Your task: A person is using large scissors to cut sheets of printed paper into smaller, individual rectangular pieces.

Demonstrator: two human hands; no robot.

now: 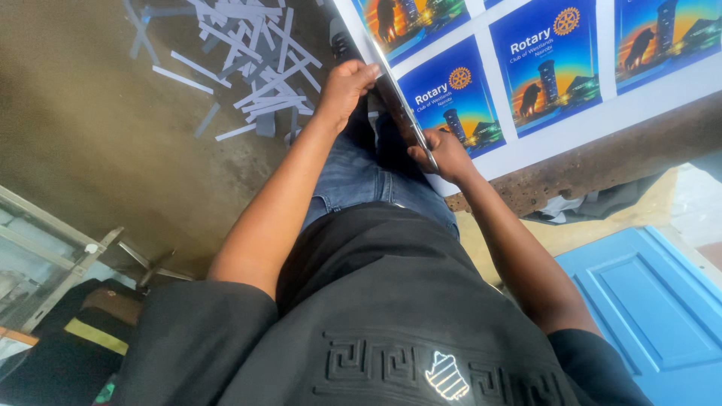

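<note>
A large white sheet point(602, 120) printed with several blue and orange posters lies on a table. A long metal ruler point(397, 94) runs along the sheet's left edge. My left hand point(347, 84) curls over the ruler's far part and presses on it. My right hand point(445, 153) is closed around the ruler's near end, at the corner of the sheet. Whether a small blade is also in that hand is hidden by the fingers. Both arms reach out over my jeans point(353, 177).
The table's rusty brown edge point(602, 162) runs along the sheet's near side. Many cut paper strips point(244, 49) lie scattered on the concrete floor point(83, 128). A blue panelled door point(654, 301) is at lower right, a metal and glass frame point(45, 252) at lower left.
</note>
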